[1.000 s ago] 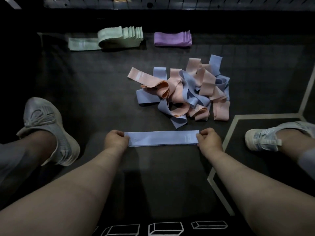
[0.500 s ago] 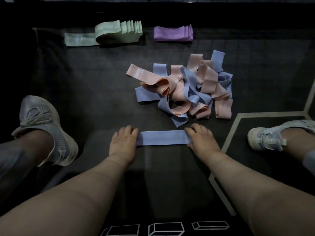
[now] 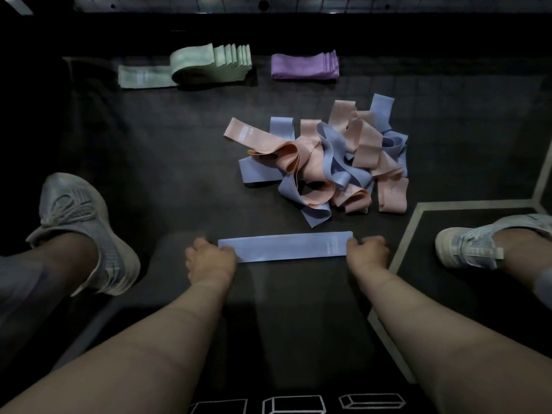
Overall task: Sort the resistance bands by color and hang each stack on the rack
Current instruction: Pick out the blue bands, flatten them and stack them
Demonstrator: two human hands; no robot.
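I'm looking down between my knees at the dark floor mat point(image 3: 149, 162). Right in front of me lies the long flat pale-blue fabric resistance band point(image 3: 285, 246), pulled out straight from side to side. My left hand point(image 3: 210, 259) has its fingers curled in and pinches the band's left end. My right hand point(image 3: 369, 251) is curled the same way, gripping the right end, just beside the small printed label. Both hands are low on the mat, but I can't tell whether the band's middle touches it.

Just beyond the band, a little to the right, sits the loose tangle of peach-pink and pale-blue bands point(image 3: 322, 162), with loops twisted over one another. It's near the stretched band but not touching it.

At the far edge of the mat are two sorted lots, well apart from the tangle. The mint-green stack of folded bands point(image 3: 209, 65) is on the left, with one green band lying flat out to its left side. The purple stack of folded bands point(image 3: 304, 65) is to its right, with a gap between them.

My grey knit left shoe point(image 3: 80, 231) is planted well left of the hands. My white right shoe point(image 3: 478, 246) is on the right, past a pale painted floor line point(image 3: 403, 252). White box outlines point(image 3: 292, 404) are printed on the floor at the near edge.
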